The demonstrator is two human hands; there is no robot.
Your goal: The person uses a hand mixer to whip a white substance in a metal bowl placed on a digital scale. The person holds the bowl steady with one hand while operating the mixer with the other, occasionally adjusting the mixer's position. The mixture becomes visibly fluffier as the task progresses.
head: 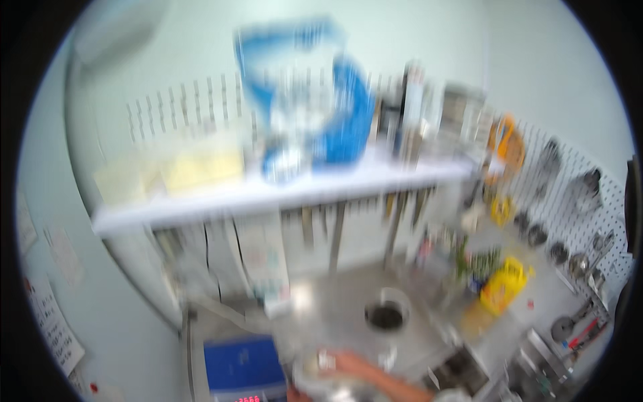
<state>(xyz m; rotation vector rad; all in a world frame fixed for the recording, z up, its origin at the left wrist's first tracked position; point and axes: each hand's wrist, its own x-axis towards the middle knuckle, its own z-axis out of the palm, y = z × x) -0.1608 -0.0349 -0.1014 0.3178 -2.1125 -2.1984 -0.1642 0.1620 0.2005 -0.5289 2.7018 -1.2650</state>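
Motion blur softens the whole view. At the bottom centre, my right hand (346,363) reaches in from the right over a shiny round metal bowl (346,392). A small white thing (326,360) shows at its fingers; blur hides what it is and whether they grip it. Only a bit of my left hand (297,395) is visible at the lower edge, by the bowl's left side, and its fingers are hidden. Left of the bowl sits a digital scale with a blue platform (243,363) and a lit red display (247,400).
A steel counter has a round dark opening (385,315) beyond my right hand. A yellow jug-like container (505,286) stands right. Above, a white shelf (301,193) bears a blue plastic bag (351,120) and yellowish boxes (203,168). Utensils hang on a pegboard (567,171).
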